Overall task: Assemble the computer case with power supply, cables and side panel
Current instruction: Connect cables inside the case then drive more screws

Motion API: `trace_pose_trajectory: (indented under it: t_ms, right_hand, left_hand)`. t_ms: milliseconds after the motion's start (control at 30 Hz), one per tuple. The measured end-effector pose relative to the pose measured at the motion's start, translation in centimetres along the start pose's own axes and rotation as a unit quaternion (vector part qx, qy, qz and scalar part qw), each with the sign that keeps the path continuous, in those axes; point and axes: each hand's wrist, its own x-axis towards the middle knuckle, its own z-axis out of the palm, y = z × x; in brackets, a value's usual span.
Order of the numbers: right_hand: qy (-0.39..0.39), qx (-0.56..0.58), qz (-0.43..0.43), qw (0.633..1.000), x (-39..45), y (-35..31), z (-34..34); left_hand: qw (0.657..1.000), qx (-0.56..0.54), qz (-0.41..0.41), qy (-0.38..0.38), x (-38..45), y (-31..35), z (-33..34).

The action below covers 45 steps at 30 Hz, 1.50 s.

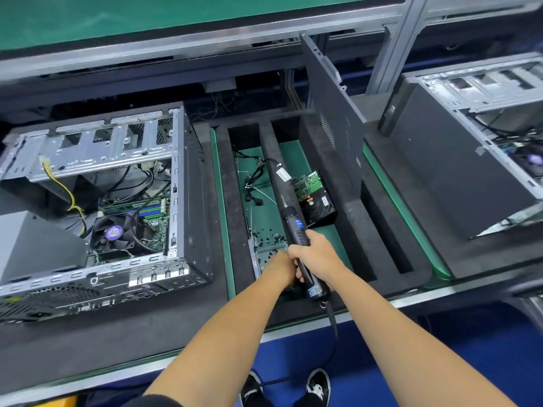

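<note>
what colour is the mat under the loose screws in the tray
Green, seen in the head view: the mat under the screws.

An open computer case lies on its side on dark foam at the left, its open side facing up. Its bare metal frame shows a motherboard with a round black cooling fan, green memory sticks, and loose black and yellow cables trailing across the inside. A grey box that may be the power supply sits in the case's near left corner. The dark side panel stands on edge, apart from the case, in a slot of the foam tray to the right, tilted slightly.
</note>
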Motion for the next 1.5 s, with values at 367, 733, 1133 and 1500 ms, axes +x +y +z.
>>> trace_pose_trajectory:
  t_ms: [367,733,1133,1500]
  right_hand:
    - [-0.002,0.0,0.002,1.0,-0.1,-0.1,-0.1]
    - [0.0,-0.005,0.002,1.0,-0.3,-0.2,-0.1]
    - [-0.004,-0.003,0.002,1.0,-0.3,-0.2,-0.2]
    - [-0.007,0.002,-0.001,1.0,-0.2,-0.2,-0.3]
  left_hand:
    - [0.979,0.203,0.016,0.001,-1.0,-0.1,0.1]
    - [0.964,0.265,0.03,0.013,-1.6,0.8,-0.6]
    - [0.983,0.18,0.005,0.021,-1.0,0.6,0.0]
    - [0.961,0.275,0.024,0.028,-0.9,0.8,-1.0]
